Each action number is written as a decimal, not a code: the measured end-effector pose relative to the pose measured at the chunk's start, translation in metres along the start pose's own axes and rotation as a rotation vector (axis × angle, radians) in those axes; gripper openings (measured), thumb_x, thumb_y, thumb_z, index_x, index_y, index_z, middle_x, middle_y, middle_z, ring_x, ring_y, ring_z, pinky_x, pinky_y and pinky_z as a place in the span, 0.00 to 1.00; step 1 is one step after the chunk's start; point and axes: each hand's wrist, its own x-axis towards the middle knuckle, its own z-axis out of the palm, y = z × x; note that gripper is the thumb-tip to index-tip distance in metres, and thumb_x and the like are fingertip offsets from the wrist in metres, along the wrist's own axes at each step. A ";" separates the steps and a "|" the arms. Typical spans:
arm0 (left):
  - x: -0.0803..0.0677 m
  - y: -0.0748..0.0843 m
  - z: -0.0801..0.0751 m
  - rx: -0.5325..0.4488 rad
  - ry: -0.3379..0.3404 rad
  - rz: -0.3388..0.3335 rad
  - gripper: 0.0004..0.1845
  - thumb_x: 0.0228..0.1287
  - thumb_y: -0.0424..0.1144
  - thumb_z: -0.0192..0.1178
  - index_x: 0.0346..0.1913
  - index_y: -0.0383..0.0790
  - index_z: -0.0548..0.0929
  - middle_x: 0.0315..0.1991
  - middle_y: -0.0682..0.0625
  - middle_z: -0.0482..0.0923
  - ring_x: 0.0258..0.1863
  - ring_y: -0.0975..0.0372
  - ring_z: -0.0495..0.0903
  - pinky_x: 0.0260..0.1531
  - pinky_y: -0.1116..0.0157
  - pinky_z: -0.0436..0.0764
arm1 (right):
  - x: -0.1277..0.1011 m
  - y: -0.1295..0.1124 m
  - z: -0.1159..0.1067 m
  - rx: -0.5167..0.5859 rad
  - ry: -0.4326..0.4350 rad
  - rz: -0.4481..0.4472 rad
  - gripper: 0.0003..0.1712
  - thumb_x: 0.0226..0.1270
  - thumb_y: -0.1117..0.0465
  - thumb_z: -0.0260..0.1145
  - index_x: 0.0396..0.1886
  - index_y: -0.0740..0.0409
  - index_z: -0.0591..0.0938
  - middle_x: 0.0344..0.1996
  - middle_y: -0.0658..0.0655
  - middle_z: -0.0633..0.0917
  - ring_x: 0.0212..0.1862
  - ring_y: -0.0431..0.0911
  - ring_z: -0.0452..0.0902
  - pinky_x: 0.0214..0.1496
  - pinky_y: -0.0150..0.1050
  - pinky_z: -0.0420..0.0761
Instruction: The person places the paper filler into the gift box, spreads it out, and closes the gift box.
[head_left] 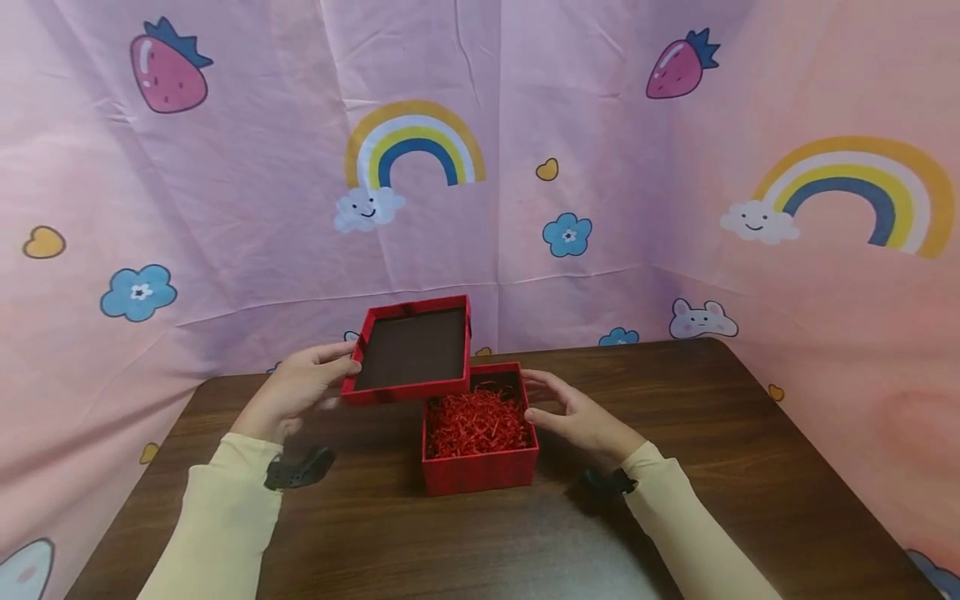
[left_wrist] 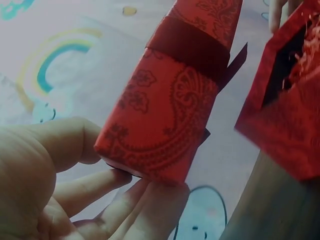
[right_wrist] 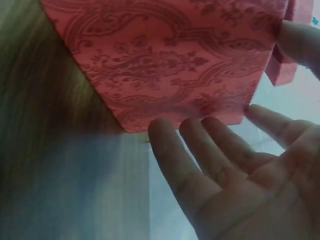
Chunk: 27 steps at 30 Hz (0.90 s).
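Note:
My left hand (head_left: 294, 390) pinches the left edge of a red box lid (head_left: 414, 348), tilted so its dark inside faces me. Paisley patterning and a dark red ribbon (left_wrist: 187, 47) show on the lid's outside in the left wrist view. Beneath its right end, the red gift box (head_left: 480, 472) sits topless on the table, full of red shredded paper (head_left: 477, 421). At the box's right side is my right hand (head_left: 583, 419); the right wrist view has its thumb against the rim and its fingers (right_wrist: 172, 160) nearly straight beside the patterned wall.
The brown wooden table (head_left: 360, 533) has its back edge just beyond the box. A pastel cloth backdrop (head_left: 300, 250) with rainbows, strawberries and flowers hangs behind and at both sides. Dark wrist straps (head_left: 300, 469) circle both sleeves.

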 end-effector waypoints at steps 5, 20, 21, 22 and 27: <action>0.000 0.011 0.014 0.035 -0.006 0.011 0.31 0.65 0.48 0.59 0.70 0.51 0.65 0.65 0.44 0.68 0.51 0.60 0.77 0.41 0.62 0.81 | 0.001 -0.012 0.000 -0.139 0.138 -0.017 0.32 0.64 0.47 0.64 0.67 0.44 0.67 0.62 0.50 0.71 0.63 0.50 0.67 0.61 0.55 0.70; 0.006 0.024 0.055 0.011 -0.004 0.046 0.30 0.64 0.43 0.60 0.68 0.47 0.68 0.56 0.42 0.75 0.41 0.65 0.79 0.39 0.61 0.82 | 0.021 -0.084 -0.009 -0.018 0.264 0.028 0.28 0.70 0.47 0.58 0.63 0.56 0.71 0.49 0.56 0.79 0.47 0.52 0.78 0.43 0.40 0.81; 0.007 0.024 0.057 0.004 -0.002 0.052 0.30 0.64 0.43 0.60 0.69 0.47 0.67 0.57 0.42 0.75 0.44 0.63 0.79 0.39 0.60 0.82 | 0.022 -0.086 -0.010 -0.040 0.269 0.049 0.28 0.70 0.47 0.58 0.64 0.56 0.71 0.49 0.56 0.79 0.46 0.51 0.79 0.42 0.39 0.81; 0.007 0.023 0.059 -0.005 0.002 0.057 0.30 0.64 0.42 0.60 0.69 0.46 0.67 0.57 0.42 0.75 0.46 0.60 0.79 0.40 0.59 0.82 | 0.024 -0.087 -0.011 -0.060 0.271 0.065 0.28 0.70 0.48 0.58 0.64 0.56 0.70 0.49 0.56 0.79 0.46 0.50 0.79 0.42 0.39 0.81; 0.006 0.022 0.068 -0.016 0.011 0.095 0.32 0.64 0.43 0.61 0.70 0.43 0.65 0.60 0.40 0.73 0.56 0.52 0.75 0.41 0.58 0.83 | 0.027 -0.089 -0.014 -0.091 0.245 0.125 0.32 0.68 0.47 0.59 0.65 0.59 0.68 0.51 0.59 0.78 0.48 0.50 0.78 0.46 0.45 0.82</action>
